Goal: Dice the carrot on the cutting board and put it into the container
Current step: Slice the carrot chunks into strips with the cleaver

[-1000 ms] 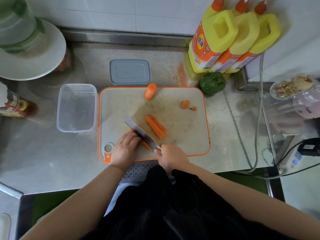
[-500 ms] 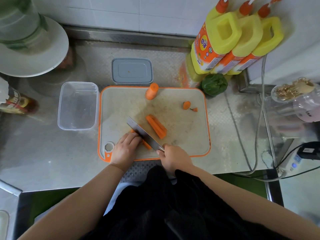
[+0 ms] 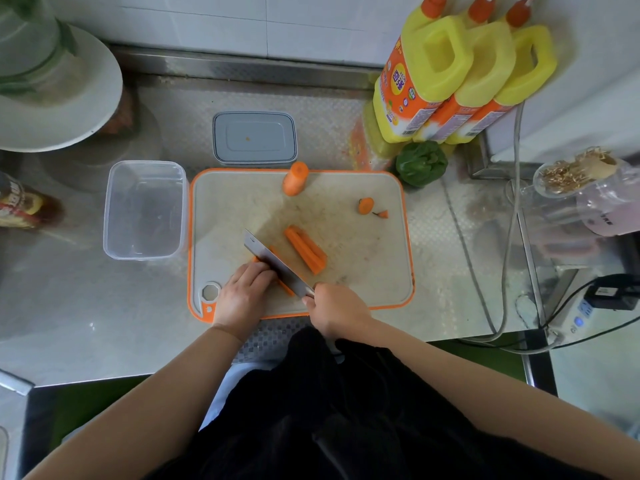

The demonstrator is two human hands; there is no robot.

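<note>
An orange-rimmed cutting board (image 3: pixel 363 258) lies on the steel counter. My right hand (image 3: pixel 337 308) grips the handle of a knife (image 3: pixel 273 263) whose blade slants across a carrot piece (image 3: pixel 286 289) near the board's front. My left hand (image 3: pixel 242 292) holds that piece down with curled fingers, hiding most of it. A stack of carrot sticks (image 3: pixel 306 249) lies just right of the blade. A thick carrot chunk (image 3: pixel 295 178) stands at the board's far edge, and a carrot end with a small scrap (image 3: pixel 366 206) lies at the far right. The clear container (image 3: pixel 145 209) sits empty left of the board.
A grey lid (image 3: pixel 254 137) lies behind the board. Three yellow bottles (image 3: pixel 460 71) and a green pepper (image 3: pixel 420 163) stand at the back right. Cables (image 3: pixel 498 271) and a power strip run along the right. A white plate (image 3: pixel 59 98) and a bottle (image 3: pixel 24 209) sit at left.
Both hands and the knife stay in nearly the same place on the carrot piece; the blade has shifted only slightly. The other carrot pieces have not moved.
</note>
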